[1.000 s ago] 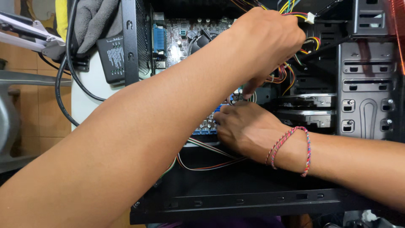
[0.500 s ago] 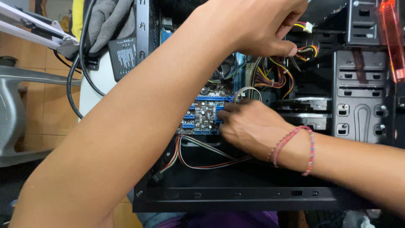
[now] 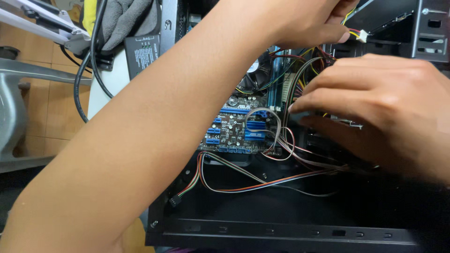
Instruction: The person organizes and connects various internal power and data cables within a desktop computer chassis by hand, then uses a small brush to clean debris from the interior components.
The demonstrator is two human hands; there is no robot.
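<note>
My left arm crosses the view from the lower left to the top. My left hand (image 3: pixel 300 21) pinches a small white plug (image 3: pixel 361 37) on yellow, red and black wires. My right hand (image 3: pixel 379 100) comes in from the right with its fingers curled, and its fingertips close on a bundle of grey cables (image 3: pixel 291 96) beside the blue and black motherboard (image 3: pixel 234 133). Both hands are inside an open black computer case (image 3: pixel 281 232). A metal drive edge (image 3: pixel 349 123) shows under my right fingers.
A round cooler fan (image 3: pixel 253 77) sits above the board. A loose black connector on coloured wires (image 3: pixel 175 201) hangs at the case's lower left. Outside the case, at the upper left, are a grey cloth (image 3: pixel 124 18), thick black cables (image 3: pixel 93 56) and a tiled floor.
The view has closed in on the case. My right hand rose from the lower board to the grey cables. My left hand stayed high, holding the white plug.
</note>
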